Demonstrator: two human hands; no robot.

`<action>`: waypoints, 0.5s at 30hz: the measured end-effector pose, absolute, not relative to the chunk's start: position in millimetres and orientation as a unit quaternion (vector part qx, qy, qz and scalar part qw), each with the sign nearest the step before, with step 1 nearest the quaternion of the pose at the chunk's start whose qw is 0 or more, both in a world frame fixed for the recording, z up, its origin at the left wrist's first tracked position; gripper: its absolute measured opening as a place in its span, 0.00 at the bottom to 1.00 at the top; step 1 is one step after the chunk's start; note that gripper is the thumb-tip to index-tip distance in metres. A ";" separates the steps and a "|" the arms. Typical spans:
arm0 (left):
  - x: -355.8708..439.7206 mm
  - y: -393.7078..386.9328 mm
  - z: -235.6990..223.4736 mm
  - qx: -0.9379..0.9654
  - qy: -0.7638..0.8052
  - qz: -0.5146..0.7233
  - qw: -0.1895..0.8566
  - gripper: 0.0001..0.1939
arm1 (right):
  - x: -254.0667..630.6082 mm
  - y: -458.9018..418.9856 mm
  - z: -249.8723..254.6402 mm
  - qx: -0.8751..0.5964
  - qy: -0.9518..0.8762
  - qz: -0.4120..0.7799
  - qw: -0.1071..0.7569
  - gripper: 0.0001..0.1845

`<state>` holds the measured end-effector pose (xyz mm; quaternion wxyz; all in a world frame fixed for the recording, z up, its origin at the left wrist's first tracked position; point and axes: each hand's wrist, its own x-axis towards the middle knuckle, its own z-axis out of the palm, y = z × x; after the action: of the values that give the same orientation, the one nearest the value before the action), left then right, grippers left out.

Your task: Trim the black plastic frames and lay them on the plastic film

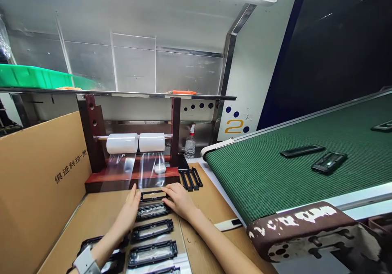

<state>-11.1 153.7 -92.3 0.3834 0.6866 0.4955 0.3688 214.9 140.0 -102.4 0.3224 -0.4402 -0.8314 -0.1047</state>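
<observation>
A slim black rectangular frame (153, 195) lies at the far end of a row, just in front of a roll stand, touched at both ends. My left hand (130, 208) grips its left end, fingers nearly straight and thumb side hardly visible. At the right end, my right hand (180, 202) holds it between thumb and bent fingers. Closer to me, several black frames with clear film or windows run in a column, including one frame (153, 230) in the middle. Two white rolls (121, 143) hang on the stand's rod, and clear film (152, 170) comes down from them toward the frame.
A green conveyor belt (294, 176) on the right carries black parts. Several thin black frames (191, 179) lie beside the stand, near a spray bottle (190, 145). A cardboard panel (43, 155) stands at left. More black parts lie under my left forearm. A shelf holds a green tray (33, 76).
</observation>
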 end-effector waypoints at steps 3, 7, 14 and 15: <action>-11.0 145.3 -101.8 0.800 0.454 0.296 0.259 0.30 | 209.9 140.6 -99.1 -0.460 -0.828 -0.092 0.307 0.18; -8.0 138.0 -100.3 0.864 0.448 0.170 0.153 0.29 | 207.6 134.6 -85.5 -0.505 -0.812 -0.084 0.280 0.16; -4.1 137.8 -93.7 0.879 0.462 0.086 0.081 0.31 | 254.4 50.8 -79.6 -0.631 -0.747 -0.113 0.176 0.20; -4.4 138.2 -94.7 0.880 0.462 0.084 0.078 0.31 | 263.1 35.9 -83.5 -0.647 -0.738 -0.117 0.149 0.22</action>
<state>-4.4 138.2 -94.7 0.0779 0.8795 0.4617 0.0845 263.1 35.9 -83.5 0.1489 -0.6475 -0.7381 -0.1172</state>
